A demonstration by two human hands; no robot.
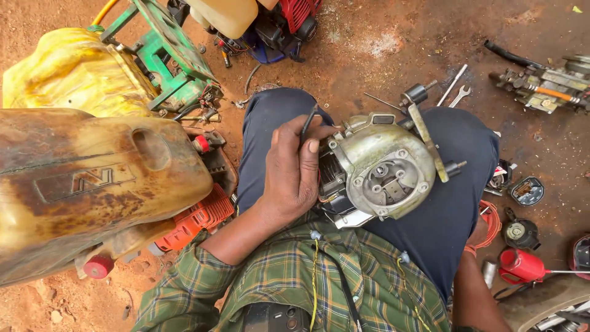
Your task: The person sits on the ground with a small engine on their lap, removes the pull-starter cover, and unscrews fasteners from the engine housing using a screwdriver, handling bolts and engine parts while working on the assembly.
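At the far left a yellow plastic tank (pixel 67 71) is lying on the red dirt ground (pixel 381 43), with a green metal frame (pixel 163 52) leaning against it. Below them a large stained, brownish tank (pixel 92 184) with a raised emblem moulded into its side is filling the left of the view; a red cap (pixel 98 267) is sticking out beneath it, and an orange finned engine cover (pixel 200 218) is showing at its lower right edge.

In the middle, the person is sitting with dark blue trousers (pixel 448 209) and a green plaid shirt (pixel 295 276). The left hand (pixel 292 169) is resting against the left side of a grey metal engine casing (pixel 381 169) that is lying on the lap, and its fingers are closing around a thin dark tool (pixel 307 126) held upright by the thumb.

To the right, two silver spanners (pixel 455 89) are lying on the ground beyond the knee. Further right a greasy metal assembly with an orange tube (pixel 544 86) is sitting near the edge. The right hand (pixel 478 237) is mostly hidden behind the thigh, so I cannot tell its grip; it is reaching down beside an orange coiled cable (pixel 491 218). Small round parts (pixel 521 232) and a red oil can (pixel 521 265) are lying just beside it.
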